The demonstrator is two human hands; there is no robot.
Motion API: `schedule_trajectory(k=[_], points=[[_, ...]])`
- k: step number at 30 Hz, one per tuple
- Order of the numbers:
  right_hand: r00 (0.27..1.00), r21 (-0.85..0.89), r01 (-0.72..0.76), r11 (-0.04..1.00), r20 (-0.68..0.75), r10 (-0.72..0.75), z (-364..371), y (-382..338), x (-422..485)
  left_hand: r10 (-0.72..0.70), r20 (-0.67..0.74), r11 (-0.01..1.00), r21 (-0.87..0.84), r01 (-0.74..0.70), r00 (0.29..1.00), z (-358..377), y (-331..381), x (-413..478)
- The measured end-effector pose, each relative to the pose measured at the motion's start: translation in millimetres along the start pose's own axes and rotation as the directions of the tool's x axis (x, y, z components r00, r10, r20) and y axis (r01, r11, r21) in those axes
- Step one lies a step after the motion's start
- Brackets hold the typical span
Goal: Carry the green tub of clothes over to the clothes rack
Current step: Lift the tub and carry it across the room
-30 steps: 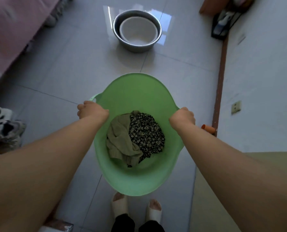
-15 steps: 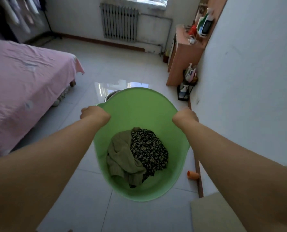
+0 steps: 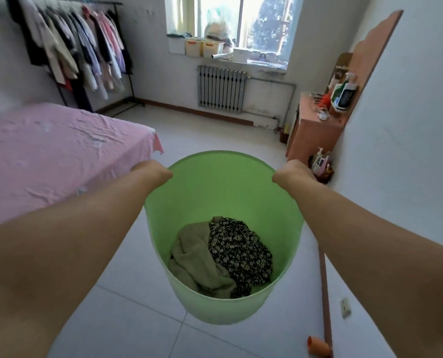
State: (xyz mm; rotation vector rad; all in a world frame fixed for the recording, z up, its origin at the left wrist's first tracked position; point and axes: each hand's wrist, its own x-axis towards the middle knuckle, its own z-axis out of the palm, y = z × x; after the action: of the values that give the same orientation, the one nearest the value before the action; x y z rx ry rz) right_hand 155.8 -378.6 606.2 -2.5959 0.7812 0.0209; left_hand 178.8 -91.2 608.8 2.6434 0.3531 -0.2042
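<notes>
Hanging between hands [image 3: 153,171], green tub [image 3: 223,192]

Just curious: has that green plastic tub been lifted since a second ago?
Yes. The green plastic tub rose off the white tiled floor; both hands grip its rim.

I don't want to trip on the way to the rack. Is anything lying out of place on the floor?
Yes: an orange cup lies tipped on its side on the floor tiles by the right-hand wall. The rest of the floor toward the clothes rack looks clear. Both hands hold the green tub level.
</notes>
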Motion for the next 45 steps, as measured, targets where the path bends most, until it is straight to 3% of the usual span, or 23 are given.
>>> schedule_trajectory(k=[4, 8, 18, 24, 32, 39, 45], points=[[0.991, -0.092, 0.129, 0.987, 0.055, -0.125, 7, -41, 34, -0.109, -0.039, 0.993, -0.048, 0.107, 0.993, -19, -8, 16], [0.98, -0.077, 0.187, 0.979, 0.078, -0.181, 30, -90, 60, -0.193, -0.06, 0.981, -0.03, 0.192, 0.979, -44, -25, 38], [0.939, -0.108, 0.328, 0.938, 0.142, -0.312, 112, -271, 100, -0.312, -0.068, 0.95, -0.054, 0.309, 0.948, -123, -117, 157], [0.943, -0.133, 0.317, 0.939, 0.147, -0.297, 145, -387, 129, -0.254, -0.096, 0.966, 0.024, 0.257, 0.962, -195, -155, 260], [0.972, -0.001, 0.216, 0.976, 0.09, -0.215, 189, -496, 203, -0.151, -0.176, 0.984, 0.065, 0.165, 0.973, -249, -163, 402], [0.986, 0.088, 0.144, 0.986, 0.074, -0.15, 221, -572, 307, -0.123, -0.162, 0.99, -0.084, 0.111, 0.979, -256, -144, 543], [0.988, 0.1, 0.1, 0.99, 0.11, -0.111, 225, -633, 421, -0.114, -0.043, 0.984, -0.143, 0.107, 0.993, -267, -93, 678]])
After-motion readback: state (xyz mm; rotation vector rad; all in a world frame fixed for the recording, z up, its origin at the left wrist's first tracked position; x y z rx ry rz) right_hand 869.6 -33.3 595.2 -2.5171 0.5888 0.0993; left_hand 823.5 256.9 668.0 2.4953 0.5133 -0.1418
